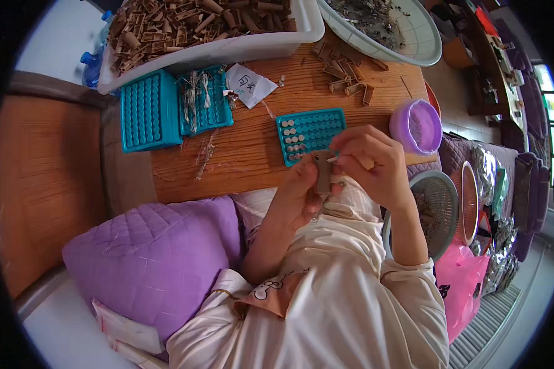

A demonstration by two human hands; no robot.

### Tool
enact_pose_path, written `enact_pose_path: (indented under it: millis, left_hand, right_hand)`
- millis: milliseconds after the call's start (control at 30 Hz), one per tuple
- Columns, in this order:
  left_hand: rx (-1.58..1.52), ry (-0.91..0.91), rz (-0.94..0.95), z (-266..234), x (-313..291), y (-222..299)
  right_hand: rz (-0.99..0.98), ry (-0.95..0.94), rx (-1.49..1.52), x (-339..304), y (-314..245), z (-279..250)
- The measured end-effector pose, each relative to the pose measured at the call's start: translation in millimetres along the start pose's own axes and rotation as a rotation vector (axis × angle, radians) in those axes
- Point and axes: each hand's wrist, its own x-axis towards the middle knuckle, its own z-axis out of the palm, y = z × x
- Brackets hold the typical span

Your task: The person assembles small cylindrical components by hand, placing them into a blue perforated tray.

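My left hand is closed around a small brown plastic casing, which it holds upright over my lap at the table's near edge. At the casing's upper end the thumb and fingers of my right hand are pinched together. A tiny pale piece shows at those fingertips, too small to name. Just beyond my hands lies a teal tray with rows of round holes. Small round whitish parts fill some holes on its left side. Part of the tray is hidden behind my right hand.
A white bin heaped with brown casings stands at the far left. Nearer are stacked teal trays, wire bundles and a paper note. Loose casings, a large pale basin and a purple bucket are right.
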Motion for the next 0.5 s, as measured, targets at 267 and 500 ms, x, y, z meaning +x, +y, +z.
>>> enact_pose_path:
  millis: [267,500]
  left_hand:
    - [0.362,0.075,-0.007,3.1,-0.6,2.1]
    - [-0.048,0.039,-0.084,1.9,-3.8,-1.2]
  right_hand:
    - [-0.027,-0.009,-0.045,0.9,4.3,-1.8]
    - [-0.008,-0.047,-0.060,2.1,2.6,-3.8]
